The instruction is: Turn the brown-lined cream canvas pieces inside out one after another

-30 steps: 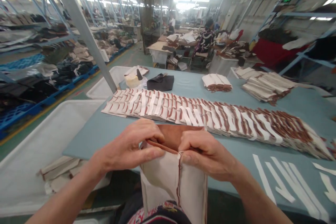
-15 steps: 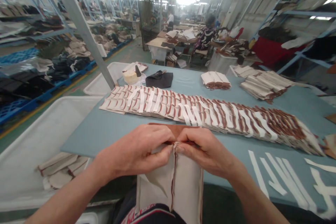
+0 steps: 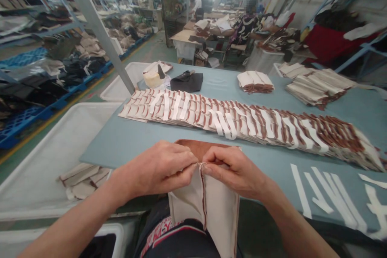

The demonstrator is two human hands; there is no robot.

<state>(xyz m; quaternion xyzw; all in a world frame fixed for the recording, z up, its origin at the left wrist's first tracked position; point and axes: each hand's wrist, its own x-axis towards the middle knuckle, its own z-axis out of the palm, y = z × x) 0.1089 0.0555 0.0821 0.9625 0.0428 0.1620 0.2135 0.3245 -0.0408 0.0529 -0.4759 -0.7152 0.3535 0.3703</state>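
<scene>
A cream fabric piece with a brown inner side and a raised seam down its middle hangs over the table's near edge and my lap. My left hand pinches its top edge just left of the seam. Right beside it, my right hand is closed on the same edge, thumb close to the seam's top end. The fingertips of both hands nearly touch. Beyond them, a long overlapping row of similar cream and brown pieces lies across the table, with white strips on top.
Loose white strips lie on the blue-grey table at right. Further back are a black cloth, a tape roll and stacked pieces. White bins stand at left beside a metal post. A person sits beyond.
The view has tilted down slightly. The fabric's lower part has swung a little to the right and folded more along the seam; both hands keep their pinch at its top.
</scene>
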